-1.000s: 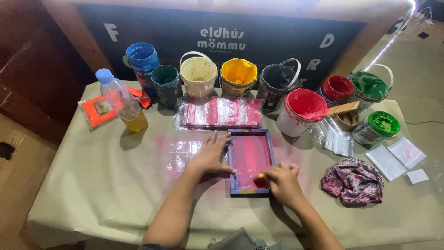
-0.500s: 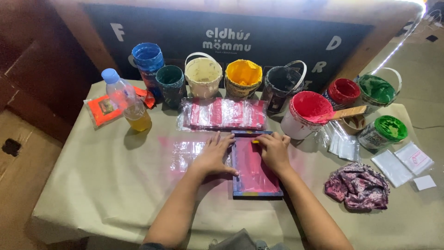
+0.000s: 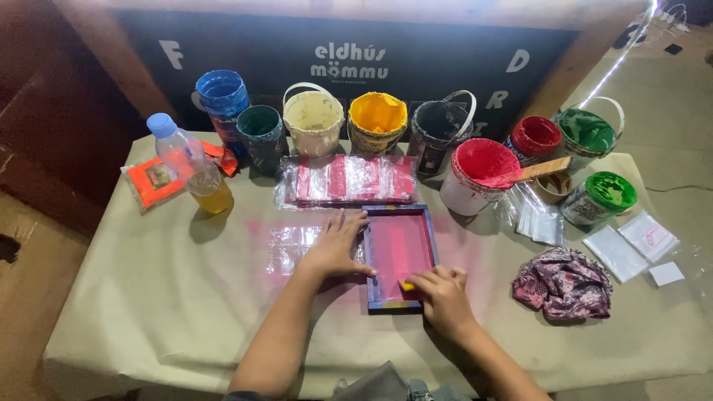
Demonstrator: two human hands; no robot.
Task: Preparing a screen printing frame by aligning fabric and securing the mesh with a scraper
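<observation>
Both arms bare, coming up from 6 o'clock. Left arm slants toward 1 o'clock; left hand [image 3: 334,249] lies flat, palm down, fingers spread wide, tips pointing to 12 and 1 o'clock. Right arm slants toward 11 o'clock; right hand [image 3: 444,293] curled, knuckles up, fingertips pinched together and pointing to 10 o'clock. Hands near, not touching.

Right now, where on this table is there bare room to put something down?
The widest bare patch is the table front left, below the bottle and beside the left hand. A narrower strip lies front right, below the cloth. The back row of paint buckets and the plastic bags at right are crowded.
</observation>
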